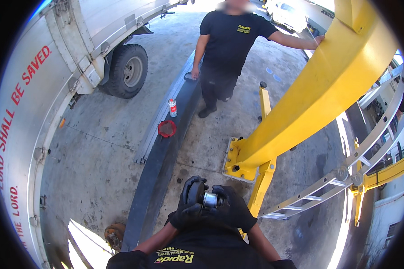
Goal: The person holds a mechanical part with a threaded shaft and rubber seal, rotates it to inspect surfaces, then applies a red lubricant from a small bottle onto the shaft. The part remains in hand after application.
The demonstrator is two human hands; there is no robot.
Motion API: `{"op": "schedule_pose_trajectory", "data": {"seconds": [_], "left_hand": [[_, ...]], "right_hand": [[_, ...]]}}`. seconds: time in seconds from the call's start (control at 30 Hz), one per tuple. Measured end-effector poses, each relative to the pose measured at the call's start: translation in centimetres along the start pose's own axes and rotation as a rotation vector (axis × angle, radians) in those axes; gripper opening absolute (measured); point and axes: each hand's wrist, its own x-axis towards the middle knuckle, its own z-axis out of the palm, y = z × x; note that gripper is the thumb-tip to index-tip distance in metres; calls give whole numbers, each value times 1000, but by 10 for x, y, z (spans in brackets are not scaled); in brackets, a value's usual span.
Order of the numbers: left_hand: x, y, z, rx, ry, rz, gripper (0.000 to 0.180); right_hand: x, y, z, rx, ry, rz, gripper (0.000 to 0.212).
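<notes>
Both my hands wear black gloves and meet in front of my chest, low in the middle of the view. My left hand (188,207) grips the dark round end of a small metal part (207,199). My right hand (232,207) holds its shiny silver cylindrical end from the right side. The part lies roughly level between the two hands. Beneath them is grey concrete floor (103,161) and the yellow base plate (236,162) of a lift post.
A yellow lift post (318,94) slants up to the right. Another person in black (229,49) stands ahead, one hand on the post. A long dark ramp (166,152) carries a spray can (172,107) and a red tray (167,128). A white vehicle with a wheel (128,71) fills the left.
</notes>
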Motion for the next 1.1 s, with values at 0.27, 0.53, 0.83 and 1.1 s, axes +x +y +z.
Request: {"op": "schedule_pose_trajectory", "data": {"seconds": [0.27, 0.53, 0.83, 1.1], "left_hand": [[4, -14, -3, 227, -56, 90, 109], [4, -19, -1, 217, -86, 84, 105], [-1, -12, -4, 244, -59, 57, 106], [3, -20, -8, 186, -28, 18, 113]], "right_hand": [[-8, 7, 12, 248, 80, 259, 65], [-10, 27, 13, 157, -52, 381, 67], [2, -6, 6, 66, -9, 308, 49], [5, -5, 14, 180, 147, 93, 39]]}}
